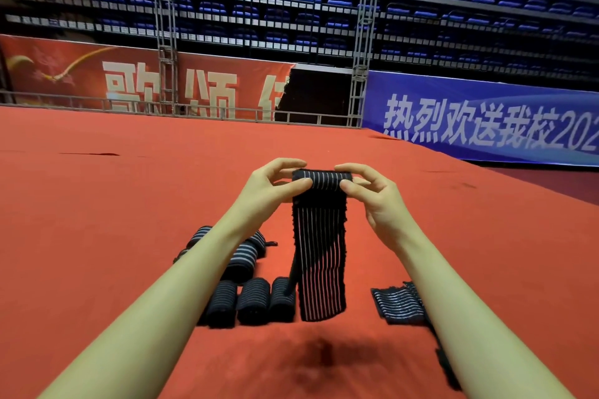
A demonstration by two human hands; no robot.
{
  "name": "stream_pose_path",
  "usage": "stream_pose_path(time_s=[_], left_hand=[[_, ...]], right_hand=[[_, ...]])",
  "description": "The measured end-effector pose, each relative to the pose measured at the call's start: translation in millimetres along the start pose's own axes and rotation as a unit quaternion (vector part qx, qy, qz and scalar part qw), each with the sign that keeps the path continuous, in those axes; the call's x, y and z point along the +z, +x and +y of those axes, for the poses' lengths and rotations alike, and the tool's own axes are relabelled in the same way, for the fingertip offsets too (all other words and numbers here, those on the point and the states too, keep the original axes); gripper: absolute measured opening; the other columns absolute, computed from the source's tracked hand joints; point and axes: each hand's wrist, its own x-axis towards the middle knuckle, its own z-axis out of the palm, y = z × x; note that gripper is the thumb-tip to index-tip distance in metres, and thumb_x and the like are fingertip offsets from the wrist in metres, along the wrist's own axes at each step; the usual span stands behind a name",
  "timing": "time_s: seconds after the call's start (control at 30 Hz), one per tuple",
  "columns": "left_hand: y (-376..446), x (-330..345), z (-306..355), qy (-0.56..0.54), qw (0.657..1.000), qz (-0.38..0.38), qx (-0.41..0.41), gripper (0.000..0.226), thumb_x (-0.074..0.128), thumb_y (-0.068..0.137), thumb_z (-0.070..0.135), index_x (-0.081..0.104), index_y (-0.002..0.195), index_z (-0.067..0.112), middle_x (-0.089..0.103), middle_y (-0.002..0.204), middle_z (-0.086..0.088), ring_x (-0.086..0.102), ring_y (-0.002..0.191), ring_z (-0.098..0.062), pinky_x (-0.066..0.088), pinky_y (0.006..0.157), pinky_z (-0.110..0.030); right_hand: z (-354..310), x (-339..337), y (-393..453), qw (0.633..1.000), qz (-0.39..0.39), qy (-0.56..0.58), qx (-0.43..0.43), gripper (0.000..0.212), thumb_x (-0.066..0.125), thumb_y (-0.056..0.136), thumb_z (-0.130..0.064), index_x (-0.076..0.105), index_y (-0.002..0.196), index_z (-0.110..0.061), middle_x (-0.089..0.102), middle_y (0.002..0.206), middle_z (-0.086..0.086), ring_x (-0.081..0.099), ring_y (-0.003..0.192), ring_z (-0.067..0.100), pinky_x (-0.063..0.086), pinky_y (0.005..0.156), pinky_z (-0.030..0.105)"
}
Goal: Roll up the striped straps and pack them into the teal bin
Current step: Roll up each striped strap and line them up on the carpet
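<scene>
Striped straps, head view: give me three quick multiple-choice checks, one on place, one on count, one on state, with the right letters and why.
1. Where do the finished rolls lie?
A. on the red carpet under the left forearm
B. in a bin
C. on the blue banner

2. How many rolls stand in the near row on the carpet?
A. one
B. three
C. six

3. What state is the strap in the hands in?
A. fully rolled
B. flat on the carpet
C. rolled at the top, the rest hanging loose

Answers:
1 A, the rolls sit on the carpet beneath the left arm; no bin shows.
2 B, three dark rolls stand side by side there.
3 C, the left hand and right hand pinch the rolled top while the tail hangs down.
</scene>
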Motion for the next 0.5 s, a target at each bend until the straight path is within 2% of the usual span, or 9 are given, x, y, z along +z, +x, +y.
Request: stream_pose_path(time_s=[0.13, 0.27, 0.4, 0.5], left_hand=[[-0.3, -3.0, -0.3, 0.059, 0.998, -0.03, 0.002, 0.021, 0.066, 0.088, 0.011, 0.066, 0.106, 0.02, 0.068, 0.101, -0.01, 0.065, 0.089, -0.016, 0.052, 0.086, -0.035], [-2.5, -4.3, 0.4, 0.026, 0.999, -0.015, 0.028, 0.032, 0.065, 0.084, -0.004, 0.066, 0.104, 0.022, 0.064, 0.11, -0.019, 0.065, 0.081, -0.019, 0.055, 0.073, -0.027], [-3.5, -3.5, -5.5, 0.036, 0.998, -0.001, 0.051, 0.04, 0.068, 0.078, -0.009, 0.068, 0.097, 0.025, 0.067, 0.103, -0.008, 0.062, 0.077, -0.025, 0.054, 0.079, -0.044], [-4.8, -0.6, -7.6, 0.037, 0.998, 0.004, 0.058, 0.043, 0.07, 0.075, -0.008, 0.07, 0.093, 0.031, 0.07, 0.095, -0.008, 0.06, 0.076, -0.02, 0.052, 0.08, -0.05]], right_hand=[[3.2, -0.8, 0.0, 1.0, 0.005, 0.001, 0.008, 0.024, 0.066, 0.085, -0.004, 0.069, 0.104, -0.019, 0.071, 0.09, 0.001, 0.064, 0.088, 0.012, 0.048, 0.082, 0.023], [4.4, 0.8, 0.4, 1.0, 0.003, -0.006, 0.026, 0.022, 0.065, 0.086, -0.007, 0.066, 0.107, -0.013, 0.072, 0.093, 0.001, 0.064, 0.086, 0.013, 0.049, 0.076, 0.023], [5.2, 4.2, -1.7, 0.999, 0.006, -0.016, 0.031, 0.026, 0.066, 0.08, -0.027, 0.068, 0.103, -0.016, 0.069, 0.085, 0.0, 0.06, 0.077, 0.013, 0.048, 0.071, 0.023], [6.8, 3.1, -0.2, 0.999, 0.019, -0.021, 0.028, 0.014, 0.065, 0.085, -0.018, 0.068, 0.099, -0.017, 0.069, 0.082, -0.001, 0.059, 0.074, 0.011, 0.048, 0.071, 0.022]])
